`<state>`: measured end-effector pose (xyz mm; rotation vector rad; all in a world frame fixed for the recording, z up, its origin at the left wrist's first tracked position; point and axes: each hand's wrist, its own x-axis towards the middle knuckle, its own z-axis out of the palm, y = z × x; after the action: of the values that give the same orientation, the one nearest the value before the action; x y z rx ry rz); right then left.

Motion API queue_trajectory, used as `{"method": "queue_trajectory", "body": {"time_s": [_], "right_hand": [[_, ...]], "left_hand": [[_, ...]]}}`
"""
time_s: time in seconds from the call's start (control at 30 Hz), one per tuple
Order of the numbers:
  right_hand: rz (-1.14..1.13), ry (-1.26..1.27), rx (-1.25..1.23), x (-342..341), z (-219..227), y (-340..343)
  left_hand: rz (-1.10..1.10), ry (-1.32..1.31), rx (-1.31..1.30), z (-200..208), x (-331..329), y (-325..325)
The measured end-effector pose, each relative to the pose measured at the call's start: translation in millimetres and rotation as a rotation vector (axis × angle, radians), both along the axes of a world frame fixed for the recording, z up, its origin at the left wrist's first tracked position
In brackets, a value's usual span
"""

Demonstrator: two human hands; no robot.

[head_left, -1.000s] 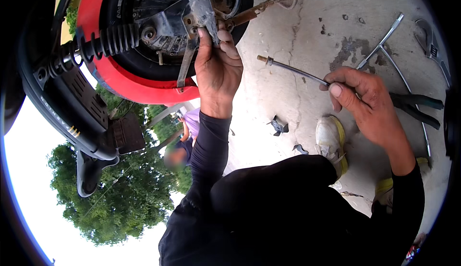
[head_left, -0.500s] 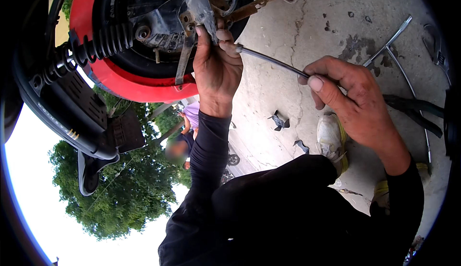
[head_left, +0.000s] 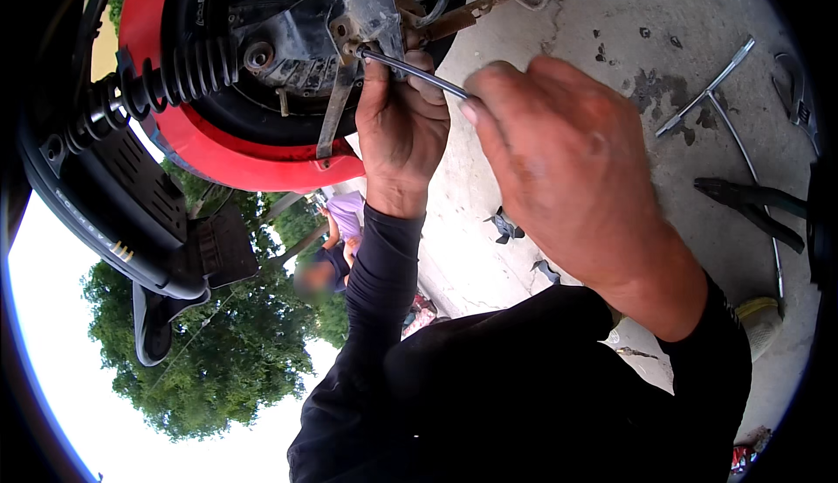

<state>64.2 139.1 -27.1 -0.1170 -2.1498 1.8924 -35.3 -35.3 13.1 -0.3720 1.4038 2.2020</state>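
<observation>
Head view: the scooter wheel (head_left: 262, 55) with its black tyre and red fender (head_left: 201, 147) fills the upper left of the frame, a coiled black shock spring (head_left: 166, 82) slanting across it. Below it, at left, hangs the black body panel (head_left: 105, 212), with trees and bright sky behind. The grey concrete floor (head_left: 611, 12) takes up the upper right. My right hand (head_left: 567, 160) sits large in the centre right, fingers closed around a thin metal rod (head_left: 410, 71); the rod runs up and left from my fingertips to the bracket (head_left: 371, 12) at the wheel hub, where its tip touches. My left hand (head_left: 401, 125) is just left of centre, clamped on the lower part of that bracket, thumb close under the rod. On the floor at the right edge lie a cross-shaped wrench (head_left: 711, 90) and, lower, dark-handled pliers (head_left: 751, 208), well apart from both hands. A small dark clip (head_left: 504, 226) lies on the floor between my arms.
</observation>
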Motion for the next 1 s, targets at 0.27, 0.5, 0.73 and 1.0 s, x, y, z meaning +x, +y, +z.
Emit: {"method": "queue_trajectory", "body": {"time_s": [0.27,0.5,0.73,1.0], "right_hand": [[-0.194,0.116,0.530,-26.6,8.6,-16.3],[-0.355,0.221,0.569,-30.2,13.1,-15.1],[-0.245,0.117,0.578,-28.7,26.9,-12.6],[-0.211,0.014,0.349,-28.5,21.6,-32.1]], "left_hand": [[-0.120,0.140,-0.431,3.0,6.1,13.9],[-0.137,0.046,-0.231,3.0,4.7,13.5],[-0.147,0.021,-0.159,1.2,2.8,11.9],[-0.169,0.156,-0.399,3.0,6.0,13.7]]}}
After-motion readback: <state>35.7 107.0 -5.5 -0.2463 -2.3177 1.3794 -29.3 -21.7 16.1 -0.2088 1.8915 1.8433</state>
